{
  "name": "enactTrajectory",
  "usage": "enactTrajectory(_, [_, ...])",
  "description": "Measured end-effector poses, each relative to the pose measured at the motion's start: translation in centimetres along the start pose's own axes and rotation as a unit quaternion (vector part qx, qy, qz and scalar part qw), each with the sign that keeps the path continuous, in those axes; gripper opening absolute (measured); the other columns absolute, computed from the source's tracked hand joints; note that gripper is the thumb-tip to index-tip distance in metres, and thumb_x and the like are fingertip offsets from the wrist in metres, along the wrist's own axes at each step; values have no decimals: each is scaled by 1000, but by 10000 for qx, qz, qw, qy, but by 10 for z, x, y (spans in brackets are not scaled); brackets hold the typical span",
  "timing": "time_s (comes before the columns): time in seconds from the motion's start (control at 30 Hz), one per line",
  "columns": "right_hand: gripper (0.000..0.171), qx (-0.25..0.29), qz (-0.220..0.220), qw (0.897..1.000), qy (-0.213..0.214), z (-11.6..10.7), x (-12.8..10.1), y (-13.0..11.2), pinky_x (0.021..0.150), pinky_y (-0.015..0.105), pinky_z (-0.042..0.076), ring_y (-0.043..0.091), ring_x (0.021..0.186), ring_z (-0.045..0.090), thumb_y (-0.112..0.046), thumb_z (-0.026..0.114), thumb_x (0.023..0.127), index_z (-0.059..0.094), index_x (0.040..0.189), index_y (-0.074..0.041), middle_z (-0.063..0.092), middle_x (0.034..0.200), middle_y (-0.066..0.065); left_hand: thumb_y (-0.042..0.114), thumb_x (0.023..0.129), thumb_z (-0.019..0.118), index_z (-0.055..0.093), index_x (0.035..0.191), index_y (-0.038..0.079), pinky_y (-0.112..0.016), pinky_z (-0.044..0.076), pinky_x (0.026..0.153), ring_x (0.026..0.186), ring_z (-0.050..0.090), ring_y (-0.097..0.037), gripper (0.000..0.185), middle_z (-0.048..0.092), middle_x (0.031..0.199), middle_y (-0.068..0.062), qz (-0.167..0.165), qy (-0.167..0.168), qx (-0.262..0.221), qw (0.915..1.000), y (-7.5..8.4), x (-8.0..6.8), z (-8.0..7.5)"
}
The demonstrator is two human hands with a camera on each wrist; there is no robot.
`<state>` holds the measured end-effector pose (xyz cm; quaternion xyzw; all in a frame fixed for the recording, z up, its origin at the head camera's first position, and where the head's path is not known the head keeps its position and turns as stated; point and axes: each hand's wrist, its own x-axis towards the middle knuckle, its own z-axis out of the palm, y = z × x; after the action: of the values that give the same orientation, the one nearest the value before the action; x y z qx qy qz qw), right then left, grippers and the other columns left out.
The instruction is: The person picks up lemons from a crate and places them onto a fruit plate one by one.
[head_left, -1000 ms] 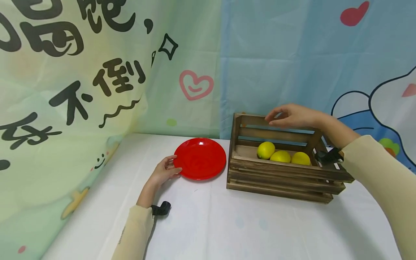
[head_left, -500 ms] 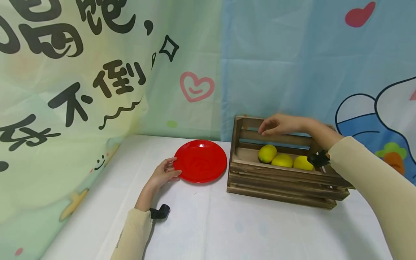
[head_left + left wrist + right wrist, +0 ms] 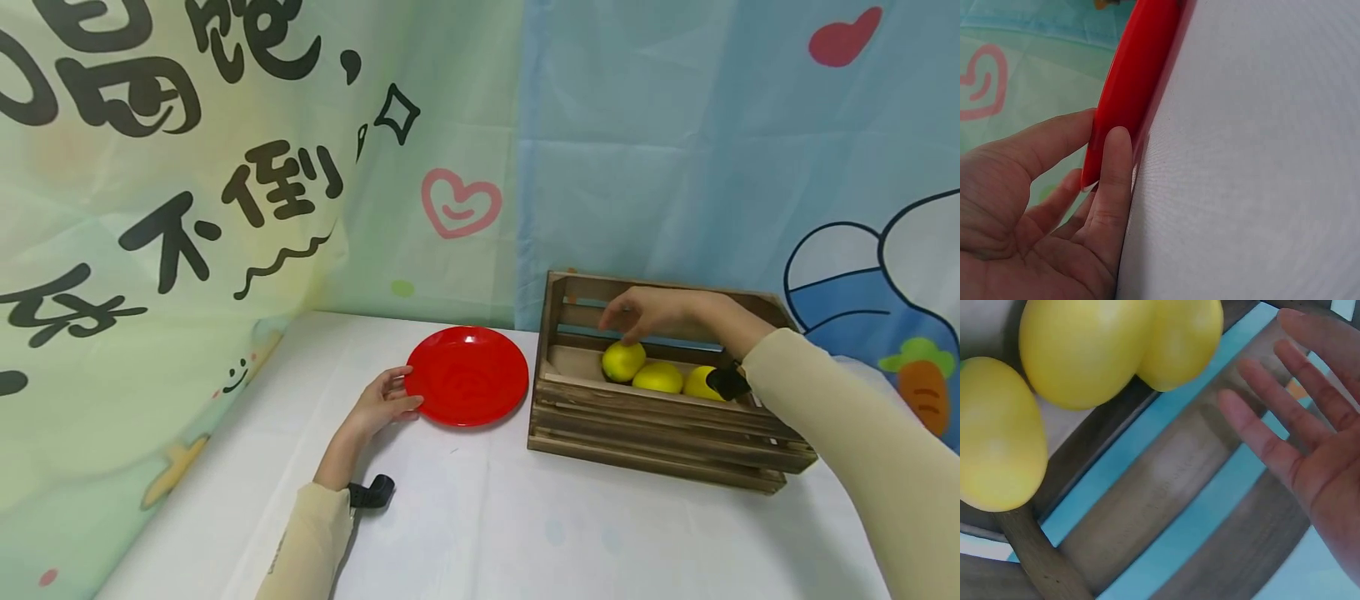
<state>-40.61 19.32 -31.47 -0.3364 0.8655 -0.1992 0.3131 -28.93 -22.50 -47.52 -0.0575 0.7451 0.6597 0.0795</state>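
Observation:
My left hand (image 3: 382, 402) holds the near-left rim of a round red plate (image 3: 468, 375) on the white table. In the left wrist view, the plate (image 3: 1129, 75) is seen edge-on, its rim between the thumb and fingers of the hand (image 3: 1054, 212). My right hand (image 3: 656, 315) hovers inside the wooden crate (image 3: 660, 437), over the leftmost of three lemons (image 3: 623, 363). Its fingers are spread and loosely bent, with nothing held. The right wrist view shows the right hand (image 3: 1316, 425) apart from the lemons (image 3: 1085, 350). My right cuff partly hides the rightmost lemon (image 3: 703, 383).
The slatted crate stands close to the right of the plate on the white tabletop (image 3: 480, 517). Its front and side walls rise around the lemons. A printed cloth backdrop (image 3: 637, 150) hangs directly behind, meeting the table's back edge.
My right hand has lowered from above the crate's back rail and shifted slightly left, down toward the leftmost lemon. My left hand stays at the plate's rim. The head view has shifted a little.

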Motion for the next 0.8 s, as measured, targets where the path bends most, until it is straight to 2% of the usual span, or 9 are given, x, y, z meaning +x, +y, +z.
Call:
enactTrajectory(0.23, [46,-124,185,9997,-122,6,3,12,102,54,45,51,129,41,-2,66,91,52,134,5,47,140,28,1,90,66,41,143,4,-33,59,79,113,60,-31,59,49,138,-23,-21,-25,-26,10000,1,-1,1])
enactTrajectory(0.37, [48,-150,153,9998,-41,5,3,18,100,52,48,51,129,40,-6,68,90,52,134,4,46,141,28,0,90,66,41,143,4,-31,60,78,113,60,-31,59,49,137,-23,-11,6,-11,10000,3,-2,-1])
enactTrajectory(0.53, [55,-86,2,9997,-207,6,7,20,101,55,46,54,128,39,-10,71,88,48,136,7,42,141,31,3,90,66,40,144,4,-32,59,79,116,58,-34,60,48,138,-23,-3,3,45,10000,4,-2,-5])
enactTrajectory(0.8, [57,-732,-34,9962,-468,15,15,33,105,63,37,55,129,37,-11,75,85,51,134,6,46,139,30,2,91,66,39,144,3,-36,59,81,116,58,-34,60,47,139,-25,-29,-45,-22,10000,5,-3,-3])
